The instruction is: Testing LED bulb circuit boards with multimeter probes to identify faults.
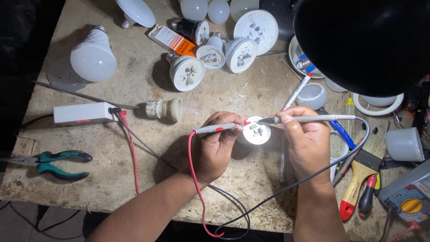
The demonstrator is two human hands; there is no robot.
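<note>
A worn, pale wooden bench (134, 89) fills the view, scuffed and dusty, with dark floor at the left and bottom edges. A black lamp shade (363, 40) looms over the upper right.

The left hand (217, 145) is curled nearly closed, pinching a red-wired probe (215, 129) between thumb and fingers while cupping a lit bulb (256, 132) from below. The bulb sits at the centre of the bench, between the two hands, its cover off and its round board glowing white. The right hand (307, 141) is closed in a pen grip around a grey probe (309, 119) with a black wire. Both probe tips meet the bulb's board from opposite sides.

An orange-and-white flat carton (172, 40) lies near the top among opened bulbs (210, 56). A white rectangular box (83, 113) with a small red mark along its front edge lies at the left, leads plugged into its end. Green-handled pliers (53, 163) lie at the lower left. A yellow-dialled meter (410, 197) sits at the lower right corner, near a paintbrush (363, 175) with a yellow and red handle.
</note>
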